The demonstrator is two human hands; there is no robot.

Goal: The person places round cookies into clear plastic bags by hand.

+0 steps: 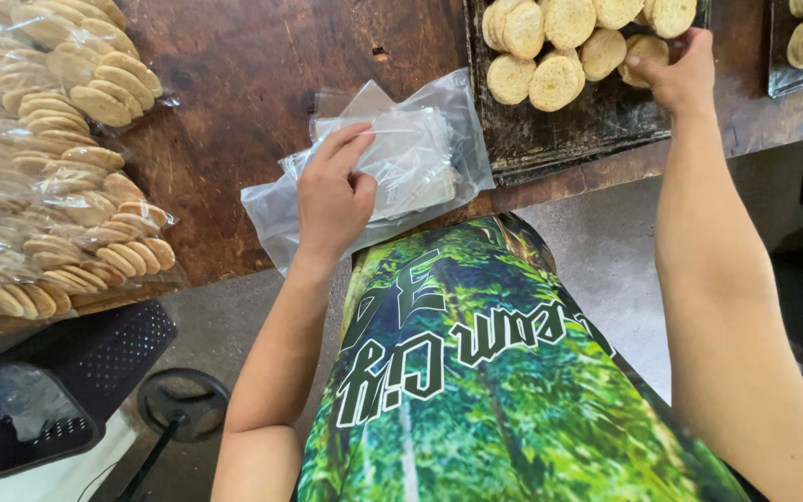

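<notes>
Left hand (334, 191) flat on stack of clear plastic bags (401, 163), fingers slightly spread, fingertips pressing top bag. Stack lies at near edge of wooden desk (243, 74). Right hand (676, 70) pinching round pale cookie (641, 56) on dark baking tray (569, 130), just beside bags. Bagged cookie rows (58, 158) piled at desk's far left, well apart.

Bare table (262, 65) lies between bagged biscuits (67, 186) and tray (587, 130).
</notes>
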